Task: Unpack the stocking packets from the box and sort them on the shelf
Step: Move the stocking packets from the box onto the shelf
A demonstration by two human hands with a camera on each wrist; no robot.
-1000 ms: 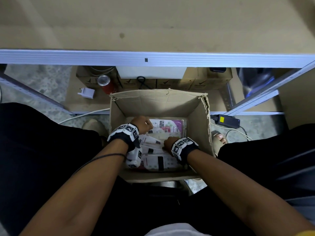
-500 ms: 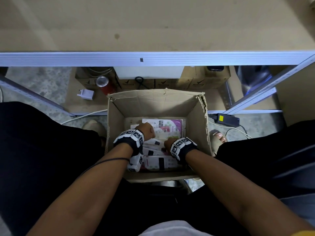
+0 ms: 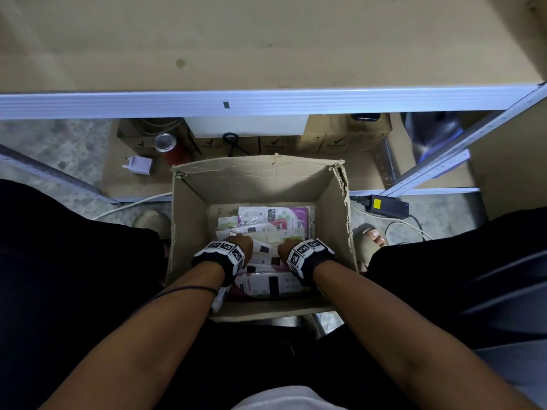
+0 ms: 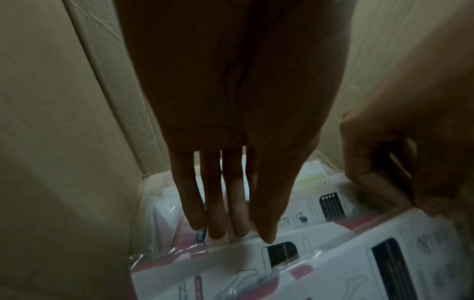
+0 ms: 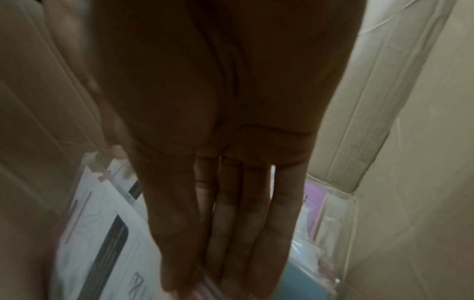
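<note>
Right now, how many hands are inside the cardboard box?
2: the left hand on the stocking packets toward the box's left wall, the right hand toward its right wall.

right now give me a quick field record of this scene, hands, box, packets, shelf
left hand: inside the box, fingers straight, tips on a packet
right hand: inside the box, fingers straight, reaching down among packets
box: open cardboard, on the floor between the person's feet
stocking packets: white and pink, lying loosely stacked in the box bottom
shelf: bare board, no packets on it yet
grip: none visible on any packet
</note>
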